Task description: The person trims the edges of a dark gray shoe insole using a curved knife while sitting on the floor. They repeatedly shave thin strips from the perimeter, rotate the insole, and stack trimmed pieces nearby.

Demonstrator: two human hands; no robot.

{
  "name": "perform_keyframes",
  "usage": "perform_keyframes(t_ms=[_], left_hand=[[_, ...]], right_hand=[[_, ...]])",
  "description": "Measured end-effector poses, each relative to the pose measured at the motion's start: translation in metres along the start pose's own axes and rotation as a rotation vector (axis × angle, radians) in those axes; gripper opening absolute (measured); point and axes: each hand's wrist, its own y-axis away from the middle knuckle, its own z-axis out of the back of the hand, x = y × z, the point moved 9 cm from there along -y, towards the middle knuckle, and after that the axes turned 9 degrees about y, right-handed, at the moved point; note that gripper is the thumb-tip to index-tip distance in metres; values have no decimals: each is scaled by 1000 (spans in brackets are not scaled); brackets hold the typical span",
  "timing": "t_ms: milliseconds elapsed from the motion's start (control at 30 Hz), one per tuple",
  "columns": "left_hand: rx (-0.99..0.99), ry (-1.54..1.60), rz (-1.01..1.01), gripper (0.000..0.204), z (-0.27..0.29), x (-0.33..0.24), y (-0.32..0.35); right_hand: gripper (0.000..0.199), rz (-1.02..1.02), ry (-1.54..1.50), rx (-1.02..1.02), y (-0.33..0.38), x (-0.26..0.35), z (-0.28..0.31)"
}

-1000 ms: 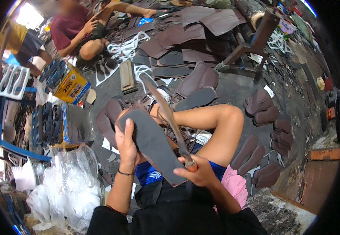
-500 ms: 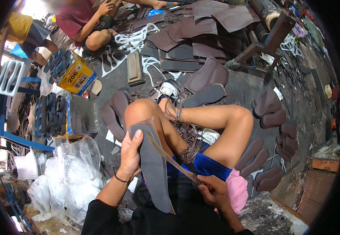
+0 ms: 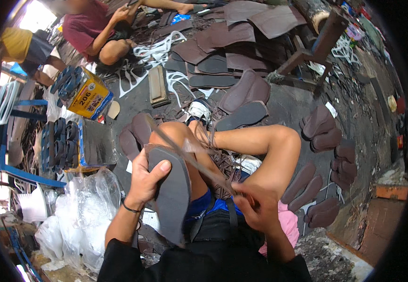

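My left hand grips a grey shoe sole with its thumb on the upper face. The sole is tilted upright over my lap, its brown edge showing along the top. My right hand, blurred by motion, is closed on the near end of a long narrow knife-like blade. That blade slants up to the left, passing over the sole's upper right edge and my knee. Thin brown offcut strips lie heaped between my legs.
Brown sheets and cut soles cover the floor ahead. More soles lie at right. A clear plastic bag and boxes with sandals stand at left. A wooden stand is at far right. Another person sits far left.
My right hand has swung the blade's far end up and left, off the sole's face to beyond its top. The left hand and the sole have shifted left and turned slightly.
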Motion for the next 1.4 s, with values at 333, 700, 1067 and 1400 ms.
perform_keyframes(t_ms=[333,700,1067,1400], left_hand=[[261,-354,162,48,-1,35,55],[491,-432,216,40,-58,48,82],[367,-735,-73,21,-59,-1,52],[-198,718,30,29,-56,83,-17]], right_hand=[[28,-34,84,172,78,-21,6],[27,-203,57,381,67,15,6],[24,-258,-343,66,24,-5,-16],[34,-219,35,-334,56,-28,41]])
